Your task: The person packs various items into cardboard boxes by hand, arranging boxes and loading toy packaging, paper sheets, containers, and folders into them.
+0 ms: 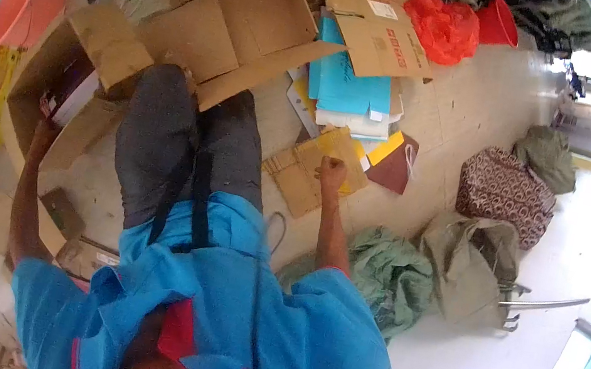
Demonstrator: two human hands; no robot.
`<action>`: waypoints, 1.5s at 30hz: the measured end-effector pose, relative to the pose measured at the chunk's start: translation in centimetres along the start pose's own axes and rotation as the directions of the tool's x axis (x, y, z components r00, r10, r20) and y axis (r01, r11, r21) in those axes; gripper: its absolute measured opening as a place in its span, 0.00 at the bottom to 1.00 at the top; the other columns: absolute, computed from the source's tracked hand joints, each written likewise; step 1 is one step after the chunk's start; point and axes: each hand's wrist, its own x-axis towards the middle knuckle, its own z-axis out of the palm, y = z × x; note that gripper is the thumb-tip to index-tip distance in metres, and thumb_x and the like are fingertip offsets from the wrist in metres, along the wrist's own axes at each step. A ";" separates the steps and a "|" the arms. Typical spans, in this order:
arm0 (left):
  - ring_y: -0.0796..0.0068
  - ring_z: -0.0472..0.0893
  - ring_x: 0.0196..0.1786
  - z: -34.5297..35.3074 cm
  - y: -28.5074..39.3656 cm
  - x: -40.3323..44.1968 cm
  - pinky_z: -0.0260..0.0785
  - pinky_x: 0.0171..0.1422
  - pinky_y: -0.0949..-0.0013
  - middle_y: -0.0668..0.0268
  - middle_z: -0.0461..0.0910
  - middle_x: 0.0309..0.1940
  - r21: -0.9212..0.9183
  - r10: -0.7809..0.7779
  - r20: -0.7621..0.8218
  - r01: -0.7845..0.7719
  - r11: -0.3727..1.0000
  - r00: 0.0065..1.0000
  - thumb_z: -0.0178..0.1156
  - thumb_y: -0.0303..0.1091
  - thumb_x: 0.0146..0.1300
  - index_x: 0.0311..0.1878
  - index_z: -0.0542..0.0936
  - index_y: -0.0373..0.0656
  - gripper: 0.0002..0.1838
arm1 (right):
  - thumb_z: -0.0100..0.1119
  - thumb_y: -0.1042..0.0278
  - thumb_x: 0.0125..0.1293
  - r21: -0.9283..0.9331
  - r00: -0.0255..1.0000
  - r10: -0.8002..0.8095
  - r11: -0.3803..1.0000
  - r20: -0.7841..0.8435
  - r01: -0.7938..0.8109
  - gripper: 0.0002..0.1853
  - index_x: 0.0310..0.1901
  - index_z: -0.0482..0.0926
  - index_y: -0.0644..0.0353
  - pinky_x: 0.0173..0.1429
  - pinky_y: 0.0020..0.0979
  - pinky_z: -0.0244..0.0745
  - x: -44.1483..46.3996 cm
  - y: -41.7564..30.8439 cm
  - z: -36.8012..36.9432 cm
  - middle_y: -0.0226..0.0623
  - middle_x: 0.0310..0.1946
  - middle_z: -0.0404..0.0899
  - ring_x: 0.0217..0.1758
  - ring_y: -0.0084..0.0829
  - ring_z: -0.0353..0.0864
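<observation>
My left hand point(46, 126) reaches down into an open cardboard box point(28, 89) on the left, beside a white and dark purple item point(77, 99) inside it. Its fingers are small and partly lost in shadow, so I cannot tell their grip. On the other side, my right hand point(330, 172) is closed with curled fingers over a flat piece of cardboard point(294, 183) with a yellowish part. What the curled fingers hold, if anything, is hidden. Just beyond that hand lie a maroon and yellow folder point(393, 163) and a stack of papers with a blue folder point(351, 88).
A larger open carton point(248, 24) stands ahead of my knees. Around me are red buckets point(25, 10), a red plastic bag point(442, 28), a flattened carton point(382, 43), green sacking point(393, 275), a beige bag point(466, 264) and a patterned bag point(505, 194).
</observation>
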 end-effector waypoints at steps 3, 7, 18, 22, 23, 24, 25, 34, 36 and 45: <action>0.70 0.72 0.29 0.7 -4.4 0.6 0.68 0.37 0.64 0.58 0.76 0.27 -0.130 0.107 0.009 -0.105 0.986 0.994 0.59 0.39 0.58 0.39 0.76 0.30 0.17 | 0.62 0.58 0.55 -0.440 0.932 -0.274 0.885 -0.236 0.149 0.24 0.46 0.74 0.69 0.43 0.43 0.78 1.3 0.6 -0.5 0.54 0.38 0.78 0.38 0.49 0.81; 0.75 0.71 0.32 1.4 -10.3 1.9 0.67 0.38 0.67 0.64 0.76 0.29 -0.243 0.081 0.015 -0.075 0.967 0.997 0.55 0.36 0.63 0.40 0.77 0.33 0.13 | 0.65 0.51 0.49 -0.624 0.792 -0.504 0.753 -0.345 0.207 0.34 0.53 0.71 0.68 0.53 0.45 0.72 3.5 1.5 -1.7 0.58 0.50 0.73 0.51 0.53 0.75; 0.60 0.78 0.46 2.5 2.6 -3.1 0.68 0.54 0.62 0.54 0.79 0.43 0.115 0.238 -0.292 -0.213 0.970 0.926 0.54 0.38 0.65 0.56 0.72 0.34 0.21 | 0.67 0.43 0.47 -0.655 0.940 -0.182 0.678 0.289 0.333 0.25 0.38 0.82 0.57 0.47 0.43 0.75 3.4 3.9 -2.7 0.50 0.35 0.81 0.41 0.49 0.81; 0.51 0.77 0.49 1.3 4.3 -4.0 0.68 0.54 0.58 0.48 0.78 0.44 0.040 0.204 -0.292 -0.201 0.979 0.934 0.53 0.39 0.65 0.55 0.72 0.35 0.20 | 0.65 0.41 0.51 -0.620 0.947 -0.221 0.716 0.232 0.319 0.29 0.38 0.81 0.65 0.46 0.41 0.76 5.9 3.7 -3.7 0.52 0.36 0.81 0.41 0.48 0.82; 0.50 0.77 0.50 0.9 6.5 -4.8 0.68 0.53 0.57 0.48 0.78 0.44 0.042 0.155 -0.250 -0.149 0.988 0.956 0.54 0.39 0.65 0.55 0.72 0.36 0.20 | 0.63 0.40 0.52 -0.585 0.916 -0.389 0.722 0.099 0.370 0.30 0.38 0.80 0.67 0.45 0.40 0.77 7.0 1.6 -2.6 0.52 0.36 0.82 0.41 0.47 0.82; 0.48 0.76 0.50 0.4 8.6 -5.3 0.68 0.52 0.56 0.47 0.78 0.45 0.048 0.104 -0.195 -0.097 0.994 0.975 0.54 0.40 0.65 0.55 0.72 0.36 0.21 | 0.63 0.40 0.52 -0.569 0.900 -0.414 0.711 0.136 0.413 0.30 0.38 0.80 0.67 0.45 0.40 0.77 7.4 -1.0 -1.3 0.52 0.36 0.82 0.41 0.47 0.82; 0.47 0.76 0.51 -0.3 9.3 -5.3 0.68 0.51 0.55 0.46 0.77 0.45 0.054 0.055 -0.128 -0.048 0.997 0.990 0.55 0.41 0.64 0.55 0.72 0.37 0.21 | 0.60 0.40 0.56 -0.159 0.951 -0.215 0.954 0.221 0.253 0.33 0.44 0.77 0.70 0.46 0.40 0.78 6.6 -3.9 -0.6 0.52 0.36 0.81 0.41 0.48 0.82; 0.46 0.76 0.50 2.6 4.2 -1.7 0.68 0.52 0.53 0.44 0.77 0.45 0.077 -0.013 -0.147 0.025 0.997 0.989 0.55 0.38 0.62 0.54 0.73 0.37 0.20 | 0.52 0.43 0.65 0.651 0.643 -0.335 0.675 0.688 -0.346 0.36 0.61 0.61 0.69 0.46 0.42 0.81 -2.0 -19.7 12.6 0.52 0.51 0.72 0.52 0.42 0.77; 0.46 0.77 0.49 4.2 -0.1 -1.1 0.69 0.51 0.53 0.44 0.78 0.44 0.395 0.431 -0.110 -0.359 0.846 0.896 0.56 0.38 0.60 0.56 0.72 0.37 0.22 | 0.55 0.50 0.64 0.590 0.729 -0.298 0.788 0.616 -0.176 0.33 0.63 0.60 0.63 0.46 0.43 0.81 -3.7 -22.3 14.3 0.46 0.50 0.73 0.51 0.42 0.77; 0.43 0.78 0.43 0.5 8.5 -3.5 0.69 0.47 0.47 0.47 0.79 0.38 0.267 0.184 -0.378 -0.084 0.960 0.907 0.57 0.41 0.60 0.49 0.74 0.43 0.17 | 0.59 0.73 0.53 0.739 0.770 -0.478 0.674 0.423 0.012 0.25 0.54 0.67 0.58 0.44 0.41 0.80 -1.8 -28.3 15.0 0.38 0.42 0.74 0.45 0.37 0.78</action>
